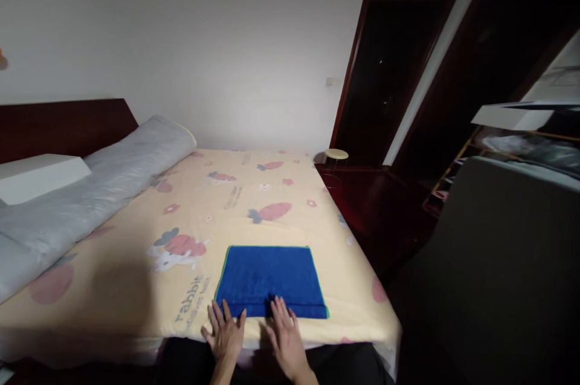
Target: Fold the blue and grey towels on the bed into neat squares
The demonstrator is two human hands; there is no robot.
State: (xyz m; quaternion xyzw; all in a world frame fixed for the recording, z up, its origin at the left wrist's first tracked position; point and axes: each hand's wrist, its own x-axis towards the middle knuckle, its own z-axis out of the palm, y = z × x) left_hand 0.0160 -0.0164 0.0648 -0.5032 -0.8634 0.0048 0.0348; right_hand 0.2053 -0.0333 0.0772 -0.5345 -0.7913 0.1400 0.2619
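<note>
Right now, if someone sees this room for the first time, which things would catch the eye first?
Probably the bright blue cloth with green edging, lying near the front edge of the pale yellow rabbit-print bedsheet, with the left hand and right hand at its near edge. After it, perhaps the long grey bundle along the sheet's left side, and the dark door in the background, right of centre.
</note>
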